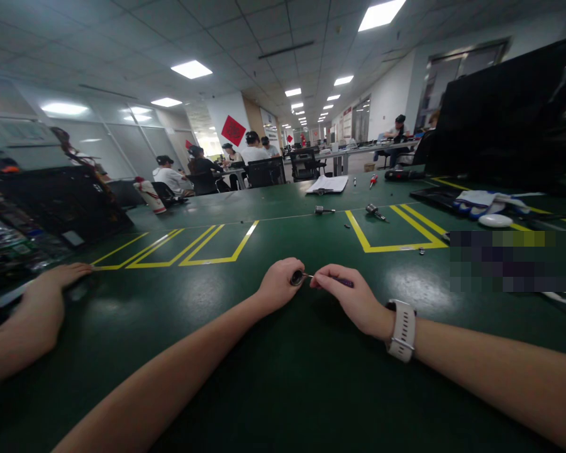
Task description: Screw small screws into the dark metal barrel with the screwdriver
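Note:
My left hand (280, 284) is closed around a small round metal part (297, 277) whose dark hollow end faces me. In my right hand (348, 294) is a screwdriver (346, 282) with a dark purplish handle, held in a pinch. Its thin shaft points left, and the tip meets the round part's rim or opening; I cannot tell which. Both hands are just above the green tabletop (273, 377). Farther off lie two metal parts with shafts, one (324, 210) straight ahead and another (376, 212) to its right.
Another person's hand (68, 275) rests on the table at the left. Yellow tape (400, 247) marks areas on the tabletop. A clipboard with paper (327, 184), a red screwdriver (373, 181), a power tool (404, 175), gloves (488, 204) and a large black monitor (504, 119) stand or lie beyond.

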A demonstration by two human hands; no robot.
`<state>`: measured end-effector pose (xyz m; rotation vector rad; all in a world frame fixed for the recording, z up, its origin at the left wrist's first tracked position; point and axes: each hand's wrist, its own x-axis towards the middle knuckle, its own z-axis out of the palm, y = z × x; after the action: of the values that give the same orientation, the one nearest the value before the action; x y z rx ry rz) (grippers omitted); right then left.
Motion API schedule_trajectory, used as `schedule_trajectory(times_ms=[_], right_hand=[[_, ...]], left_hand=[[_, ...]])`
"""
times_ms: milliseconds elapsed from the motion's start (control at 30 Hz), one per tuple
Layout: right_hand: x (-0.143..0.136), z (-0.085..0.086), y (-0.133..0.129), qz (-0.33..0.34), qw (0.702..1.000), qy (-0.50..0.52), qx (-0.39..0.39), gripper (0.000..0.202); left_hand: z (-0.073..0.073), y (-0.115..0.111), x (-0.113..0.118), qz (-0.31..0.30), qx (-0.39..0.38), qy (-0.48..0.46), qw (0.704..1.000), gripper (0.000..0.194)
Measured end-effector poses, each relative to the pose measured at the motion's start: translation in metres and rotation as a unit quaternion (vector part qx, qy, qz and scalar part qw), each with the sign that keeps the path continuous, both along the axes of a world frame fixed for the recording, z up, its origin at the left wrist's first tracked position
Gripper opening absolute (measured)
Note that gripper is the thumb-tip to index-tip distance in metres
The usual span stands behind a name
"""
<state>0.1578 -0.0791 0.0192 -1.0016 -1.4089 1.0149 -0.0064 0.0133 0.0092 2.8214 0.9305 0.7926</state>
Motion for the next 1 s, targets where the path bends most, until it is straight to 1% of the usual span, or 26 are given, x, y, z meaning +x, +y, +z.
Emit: schedule_trajectory(times_ms=[67, 133, 233, 367, 467, 567, 633, 700, 767, 867, 933, 1000], right_hand=[[0.0, 0.001, -0.001, -0.002, 0.999, -0.045, 0.007, 0.019], [0.0, -0.001, 0.001, 0.002, 0.999, -0.037, 0.001, 0.018], [0.003, -0.007, 0.009, 0.012, 0.998, 0.046, -0.036, 0.017], [0.006, -0.011, 0.015, 0.041, 0.982, 0.161, -0.093, 0.016], [0.006, -0.01, 0.016, 0.056, 0.973, 0.193, -0.114, 0.016], [0.004, -0.009, 0.014, 0.044, 0.973, 0.2, -0.11, 0.015], [0.003, -0.008, 0.012, 0.023, 0.977, 0.192, -0.087, 0.014], [0.002, -0.008, 0.009, 0.005, 0.987, 0.15, -0.053, 0.015], [0.001, -0.006, 0.005, -0.006, 0.998, 0.068, -0.017, 0.017], [-0.001, -0.002, 0.001, -0.018, 0.999, -0.044, 0.013, 0.018], [0.0, -0.001, 0.001, -0.016, 0.999, -0.045, 0.006, 0.018], [0.001, -0.002, 0.005, -0.002, 1.0, 0.015, -0.027, 0.017]], left_hand=[[0.001, -0.002, 0.0, 0.007, 0.01, 0.028, 1.0, 0.008], [0.002, -0.003, 0.001, 0.011, 0.016, 0.047, 0.999, 0.007], [0.002, -0.003, 0.0, 0.0, 0.019, 0.049, 0.999, 0.007], [0.001, -0.001, -0.001, -0.029, 0.002, 0.003, 1.0, 0.008], [0.0, -0.001, -0.001, -0.047, -0.016, -0.028, 0.998, 0.011], [0.001, -0.001, 0.0, -0.045, -0.023, -0.037, 0.998, 0.013], [0.002, -0.002, 0.0, -0.034, -0.021, -0.028, 0.999, 0.014], [0.002, -0.002, 0.001, -0.021, -0.013, -0.009, 1.0, 0.013], [0.002, -0.002, 0.001, -0.006, -0.002, 0.017, 1.0, 0.008], [0.001, -0.003, 0.001, 0.009, 0.017, 0.059, 0.998, 0.005], [0.001, -0.004, 0.0, 0.007, 0.026, 0.079, 0.997, 0.006], [0.001, -0.004, 0.0, 0.0, 0.029, 0.085, 0.996, 0.007]])
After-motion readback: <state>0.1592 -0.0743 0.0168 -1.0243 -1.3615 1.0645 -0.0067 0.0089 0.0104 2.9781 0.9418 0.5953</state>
